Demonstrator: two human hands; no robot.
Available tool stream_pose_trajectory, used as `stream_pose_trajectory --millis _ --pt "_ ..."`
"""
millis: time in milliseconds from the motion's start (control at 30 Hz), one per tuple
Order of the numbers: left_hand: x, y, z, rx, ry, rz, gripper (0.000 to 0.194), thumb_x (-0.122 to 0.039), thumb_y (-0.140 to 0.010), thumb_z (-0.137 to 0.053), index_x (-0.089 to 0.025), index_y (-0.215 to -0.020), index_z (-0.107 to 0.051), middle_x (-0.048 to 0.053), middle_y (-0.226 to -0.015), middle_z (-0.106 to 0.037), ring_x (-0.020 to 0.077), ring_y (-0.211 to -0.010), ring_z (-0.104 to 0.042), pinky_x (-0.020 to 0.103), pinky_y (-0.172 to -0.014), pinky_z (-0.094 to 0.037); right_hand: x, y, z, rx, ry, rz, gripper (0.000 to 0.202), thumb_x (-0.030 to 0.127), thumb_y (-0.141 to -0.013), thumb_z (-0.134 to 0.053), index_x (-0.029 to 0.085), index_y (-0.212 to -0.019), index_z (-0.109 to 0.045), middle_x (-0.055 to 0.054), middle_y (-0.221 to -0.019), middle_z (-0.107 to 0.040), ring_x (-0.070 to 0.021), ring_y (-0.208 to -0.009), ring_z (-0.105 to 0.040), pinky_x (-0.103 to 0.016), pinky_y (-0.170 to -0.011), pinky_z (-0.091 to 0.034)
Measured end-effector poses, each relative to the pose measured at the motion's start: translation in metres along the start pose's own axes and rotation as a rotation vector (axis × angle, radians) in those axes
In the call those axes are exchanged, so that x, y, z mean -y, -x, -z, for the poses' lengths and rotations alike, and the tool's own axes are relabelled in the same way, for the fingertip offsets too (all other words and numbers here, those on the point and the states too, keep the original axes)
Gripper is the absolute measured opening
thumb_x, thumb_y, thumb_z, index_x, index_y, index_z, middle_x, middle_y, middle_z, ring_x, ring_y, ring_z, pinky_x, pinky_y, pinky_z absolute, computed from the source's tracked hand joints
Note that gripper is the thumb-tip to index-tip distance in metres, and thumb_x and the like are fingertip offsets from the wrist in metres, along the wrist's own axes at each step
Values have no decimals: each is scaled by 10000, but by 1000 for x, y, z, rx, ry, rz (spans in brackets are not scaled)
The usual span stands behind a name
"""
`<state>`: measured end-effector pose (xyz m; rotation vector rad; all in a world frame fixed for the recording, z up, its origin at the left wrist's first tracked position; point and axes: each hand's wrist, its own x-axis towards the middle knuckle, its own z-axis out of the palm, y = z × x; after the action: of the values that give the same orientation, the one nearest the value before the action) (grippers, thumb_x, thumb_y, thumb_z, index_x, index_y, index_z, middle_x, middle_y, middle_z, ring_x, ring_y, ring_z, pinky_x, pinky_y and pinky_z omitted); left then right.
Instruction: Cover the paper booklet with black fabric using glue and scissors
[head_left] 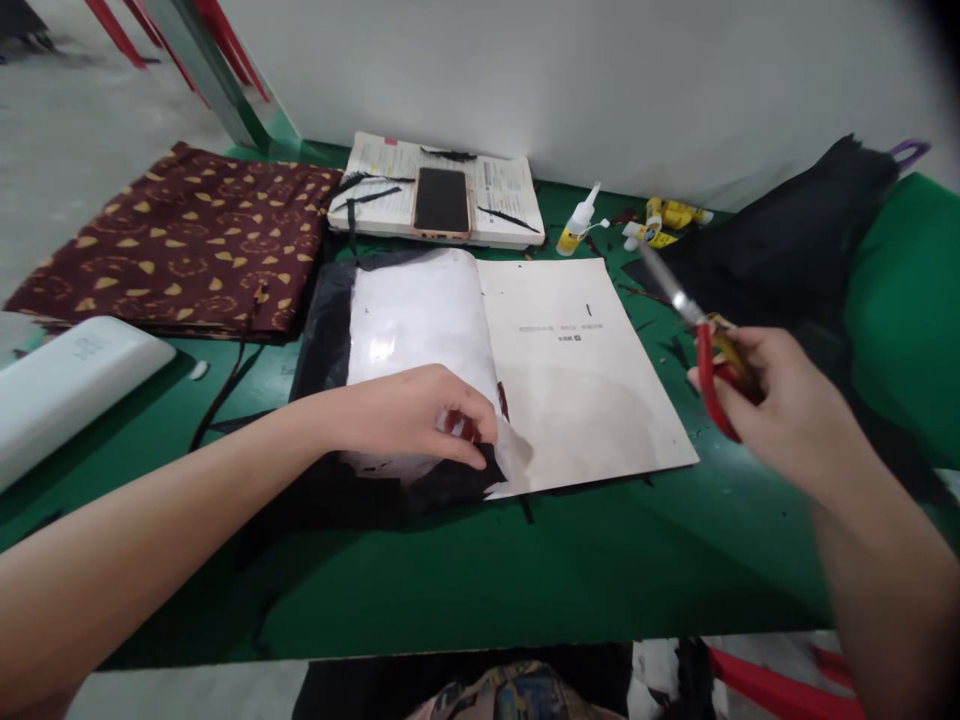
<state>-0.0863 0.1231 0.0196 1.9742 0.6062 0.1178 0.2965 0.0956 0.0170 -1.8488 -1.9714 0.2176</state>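
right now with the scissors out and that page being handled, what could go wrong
The scissors in the right hand have their blades toward the glue bottle, so a careless swing might knock it over. The left hand is at the lifted, thin corner by the black cloth; a hard tug could tear or crease it.
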Motion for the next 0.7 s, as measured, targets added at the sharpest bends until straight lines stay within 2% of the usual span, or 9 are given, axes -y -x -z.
stream_pose_trajectory --millis 33,100,167,300,467,600,700 --pt "1 0 -1 -16 9 -19 69 -252 -846 -668 -212 -890 -701 -12 -877 -694 102 -766 -607 197 -702 -453 11 9 -1 53 -2 -16 525 508 -818 -612 259 -1259 -474 -103 -1129 -672 -275 -924 -680 -390 -731 -538" --pt "2 -1 -3 -52 21 -63 57 -234 -839 -677 -207 -877 -711 -3 -880 -697 103 -761 -611 201 -694 -456 31 26 -4 258 29 -28 459 499 -844 -589 266 -1224 -481 -85 -1130 -671 -264 -941 -686 -367 -738 -548" --pt "3 -2 -5 -88 27 -103 55 -225 -834 -684 -202 -868 -720 6 -872 -699 106 -753 -614 209 -689 -458 44 40 -7 327 90 -8 464 490 -842 -585 249 -1219 -461 -100 -1143 -657 -275 -939 -684 -368 -725 -555" --pt "5 -1 -8 -127 10 -130 55 -230 -828 -695 -196 -861 -724 23 -878 -705 129 -803 -630 227 -724 -468 50 59 -7 394 151 75 491 508 -841 -589 236 -1223 -441 -124 -1215 -610 -293 -1026 -653 -381 -778 -558" --pt "2 2 -6 -75 -62 -108 59 -228 -858 -652 -199 -878 -699 10 -930 -692 124 -854 -628 222 -792 -462 57 75 -3 467 226 161 647 577 -751 -673 226 -1245 -446 -124 -1224 -599 -318 -1103 -604 -404 -829 -547" --pt "-2 6 -2 -20 -8 -146 63 -205 -855 -646 -218 -879 -703 -2 -897 -687 122 -855 -612 220 -793 -457 64 82 -4 516 223 164 606 521 -735 -702 237 -1222 -480 -92 -1209 -619 -298 -1086 -610 -395 -818 -547" --pt "-3 7 -1 19 47 -153 69 -206 -846 -655 -230 -872 -714 -4 -874 -679 122 -847 -596 222 -774 -459 63 87 -6 504 200 237 530 419 -749 -695 239 -1200 -483 -84 -1190 -625 -284 -1071 -613 -398 -823 -536"
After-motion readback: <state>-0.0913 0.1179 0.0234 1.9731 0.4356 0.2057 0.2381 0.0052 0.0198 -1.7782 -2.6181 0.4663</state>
